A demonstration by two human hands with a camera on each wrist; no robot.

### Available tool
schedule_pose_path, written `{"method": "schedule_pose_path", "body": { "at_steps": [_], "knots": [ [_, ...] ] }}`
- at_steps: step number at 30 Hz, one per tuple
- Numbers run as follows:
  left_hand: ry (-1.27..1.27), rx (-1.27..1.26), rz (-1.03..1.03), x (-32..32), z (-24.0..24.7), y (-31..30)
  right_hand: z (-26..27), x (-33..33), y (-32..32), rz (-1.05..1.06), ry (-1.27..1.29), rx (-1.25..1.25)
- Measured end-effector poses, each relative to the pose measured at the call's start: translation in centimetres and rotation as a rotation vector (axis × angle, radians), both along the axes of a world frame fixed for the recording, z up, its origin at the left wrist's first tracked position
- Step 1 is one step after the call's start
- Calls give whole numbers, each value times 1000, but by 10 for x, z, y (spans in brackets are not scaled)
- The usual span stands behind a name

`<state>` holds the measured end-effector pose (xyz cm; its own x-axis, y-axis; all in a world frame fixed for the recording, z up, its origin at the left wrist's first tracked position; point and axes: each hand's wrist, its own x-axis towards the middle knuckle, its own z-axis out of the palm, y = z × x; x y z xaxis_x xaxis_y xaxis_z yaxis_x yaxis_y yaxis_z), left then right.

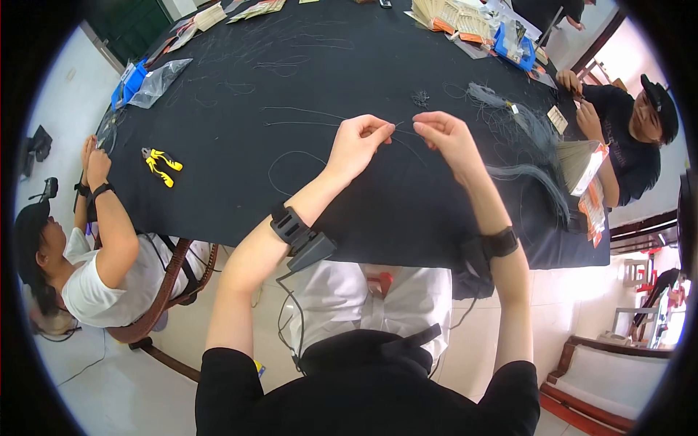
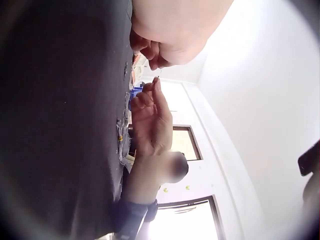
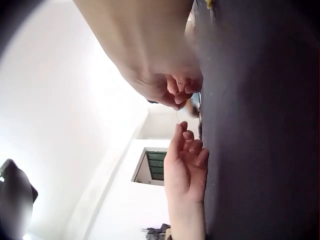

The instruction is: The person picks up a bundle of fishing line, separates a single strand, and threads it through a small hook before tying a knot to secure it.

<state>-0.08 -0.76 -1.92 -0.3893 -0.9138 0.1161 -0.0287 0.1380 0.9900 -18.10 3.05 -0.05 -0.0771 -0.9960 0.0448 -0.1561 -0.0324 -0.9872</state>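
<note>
Over the black table my left hand [image 1: 360, 145] pinches a thin grey line [image 1: 302, 123] between thumb and index finger. Two strands of the line trail away to the left of that hand, and a curved loop lies beside the forearm. Facing it across a small gap, my right hand [image 1: 445, 139] has thumb and index finger brought together on the line. A fine strand [image 3: 177, 117] spans between the fingertips in the right wrist view. The left wrist view shows a tiny dark tip at the right hand's [image 2: 152, 117] fingertips; I cannot tell what it is.
Yellow-handled pliers [image 1: 161, 166] lie at the left on the black cloth [image 1: 218, 182]. A bundle of grey lines [image 1: 534, 134] and stacked cards [image 1: 582, 166] are at the right. Blue trays [image 1: 515, 49] stand farther off. One person sits at each side.
</note>
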Motion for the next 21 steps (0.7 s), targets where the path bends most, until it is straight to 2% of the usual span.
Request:
{"method": "schedule_pose_path", "body": {
  "at_steps": [5, 15, 21],
  "knots": [
    [3, -60, 71, 1, -4, -1, -6, 9, 4, 87, -37, 45],
    [-29, -145, 40, 0, -9, 0, -22, 16, 10, 36, -95, 25],
    [-48, -87, 23, -1, 1, 6, -24, 16, 12, 32, -97, 6]
  ]
}}
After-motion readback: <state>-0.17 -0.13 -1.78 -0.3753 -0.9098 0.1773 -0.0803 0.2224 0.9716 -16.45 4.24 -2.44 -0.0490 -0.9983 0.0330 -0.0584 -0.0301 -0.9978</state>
